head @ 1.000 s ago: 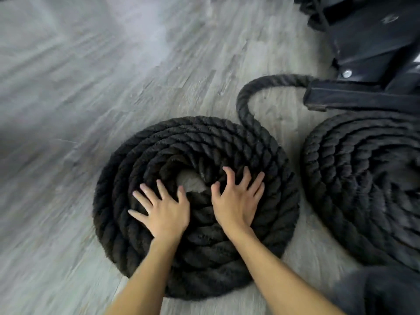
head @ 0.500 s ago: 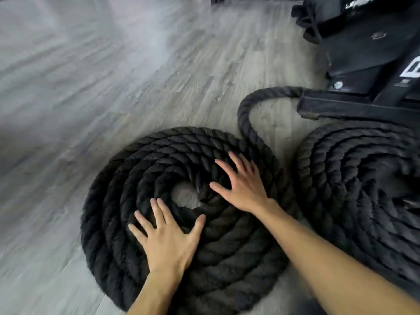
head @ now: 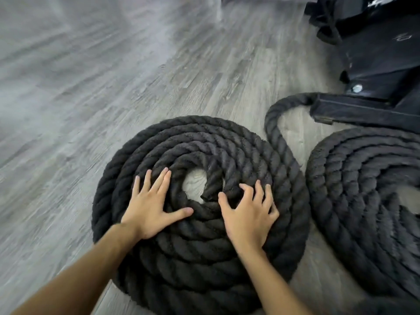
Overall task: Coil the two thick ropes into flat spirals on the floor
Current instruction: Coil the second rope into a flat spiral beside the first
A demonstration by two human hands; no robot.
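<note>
left grip: left hand (head: 151,206) pressed flat, palm down, on the left inner turns of the near rope coil (head: 200,251); fingers (head: 162,180) spread and straight, thumb stretched toward the centre hole; nothing closed in it, hand fully open
right grip: right hand (head: 248,214) on the right inner turns of the same coil; fingertips (head: 244,186) bent like a claw and digging into the innermost turn by the hole; thumb out to the left; half curled, pressing rather than wrapped round the rope
arms: both bare forearms come in from the bottom edge; left one blurred
near rope coil: thick black twisted rope; flat spiral on the floor (head: 91,87); several turns lying side by side; small open hole in the middle with floor showing through; inner end sits at the hole's edge
rope tail: loose stretch (head: 272,123) leaves the coil's outer right side, curves up and right, runs under the black frame bar (head: 363,111)
second rope coil (head: 363,201): same black rope; flat spiral just right of the first, narrow strip of floor between them; cut off by the right edge
frame: black metal equipment at top right; silver bolt (head: 357,88) on it
floor: grey wood-look planks; blurred at left
</note>
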